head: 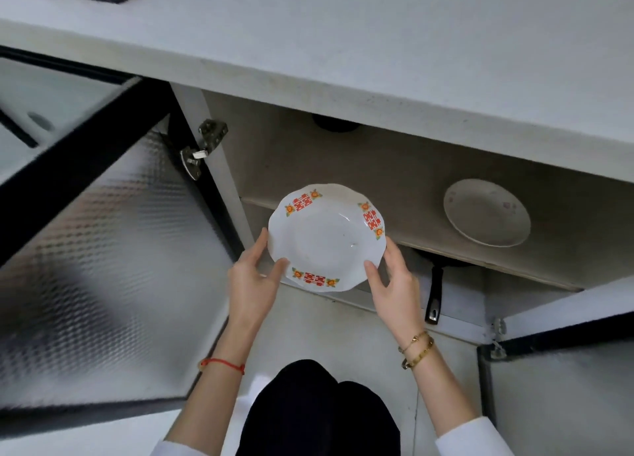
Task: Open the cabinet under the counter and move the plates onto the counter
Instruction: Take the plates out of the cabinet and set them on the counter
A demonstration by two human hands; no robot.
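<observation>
I hold a white scalloped plate (326, 236) with red and orange rim patterns in front of the open cabinet. My left hand (252, 277) grips its left edge, thumb on the rim. My right hand (394, 280) grips its right edge the same way. A second plain white plate (487, 212) lies on the cabinet shelf (377, 181) to the right. The pale counter (343, 44) runs across the top of the view, above the cabinet.
The left cabinet door (103, 249), textured glass in a black frame, stands swung open at my left. The right door (562, 380) is open at lower right. A black pan handle (435, 294) sticks out from the lower shelf. A dark object (334, 124) sits deep inside.
</observation>
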